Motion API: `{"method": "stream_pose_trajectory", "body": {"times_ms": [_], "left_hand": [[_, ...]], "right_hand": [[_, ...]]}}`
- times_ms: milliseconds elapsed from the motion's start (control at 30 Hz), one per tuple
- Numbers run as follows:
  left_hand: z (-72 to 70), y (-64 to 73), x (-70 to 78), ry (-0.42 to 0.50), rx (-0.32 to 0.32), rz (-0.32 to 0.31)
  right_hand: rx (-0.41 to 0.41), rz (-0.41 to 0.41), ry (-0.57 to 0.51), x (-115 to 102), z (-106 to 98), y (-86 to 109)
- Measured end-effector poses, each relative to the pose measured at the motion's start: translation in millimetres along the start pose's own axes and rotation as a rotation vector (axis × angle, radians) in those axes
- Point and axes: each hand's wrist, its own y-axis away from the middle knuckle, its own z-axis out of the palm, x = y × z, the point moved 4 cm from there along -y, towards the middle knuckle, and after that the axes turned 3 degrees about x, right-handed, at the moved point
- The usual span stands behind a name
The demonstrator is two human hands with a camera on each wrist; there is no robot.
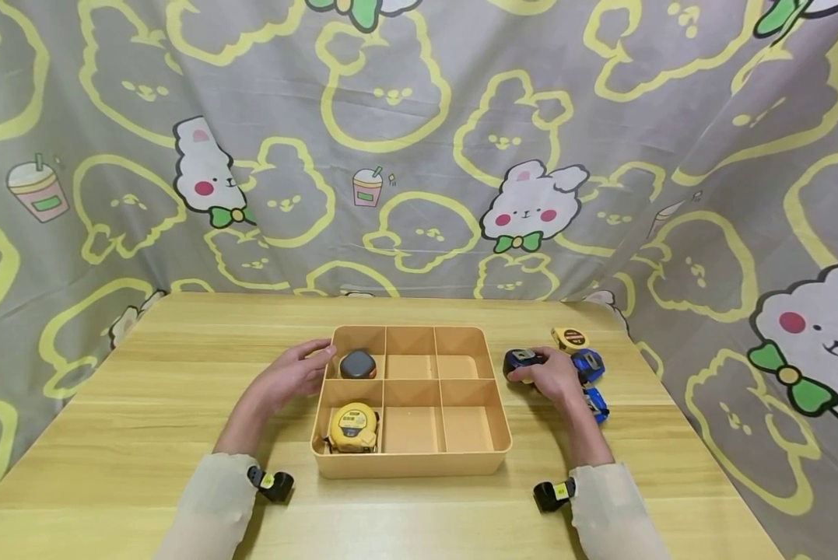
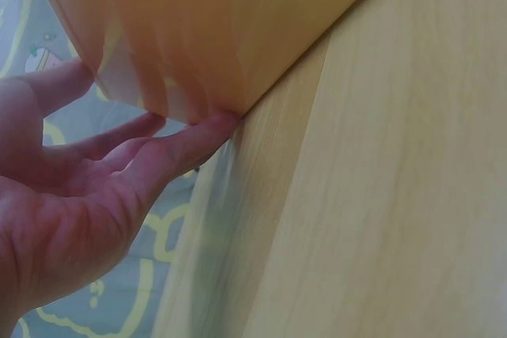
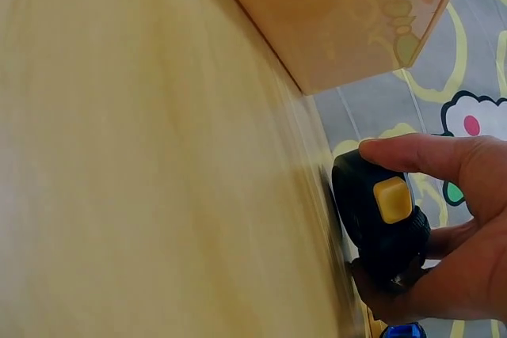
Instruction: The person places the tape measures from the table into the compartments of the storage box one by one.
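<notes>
My right hand (image 1: 557,375) pinches a black tape measure (image 3: 372,207) with a yellow button, just above or on the table right of the orange divided box (image 1: 411,464). In the right wrist view the thumb and fingers lie on opposite sides of it. My left hand (image 1: 294,377) touches the box's left wall near the back corner; the left wrist view shows its fingers (image 2: 198,136) extended against that wall. Inside the box, a dark grey tape measure (image 1: 358,365) lies in the back left compartment, and a yellow tape measure (image 1: 353,428) in the front left one.
Beside the right hand lie a yellow tape measure (image 1: 569,338) and two blue ones, one farther back (image 1: 590,365) and one nearer (image 1: 597,405), partly hidden by the hand. A patterned curtain (image 1: 419,155) stands behind the wooden table (image 1: 145,373).
</notes>
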Motion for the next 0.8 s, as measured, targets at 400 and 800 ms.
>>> {"method": "stream_pose_trajectory", "body": {"times_ms": [400,800], "left_hand": [[0.0,-0.3,-0.3,-0.008,-0.002,0.008],[0.6,-0.6,-0.4,-0.009,-0.003,0.010]], "right_hand": [[-0.028,-0.027,0.030,0.8,-0.3,-0.4],[-0.072,-0.041,0.061,0.7,0.7,-1.8]]}}
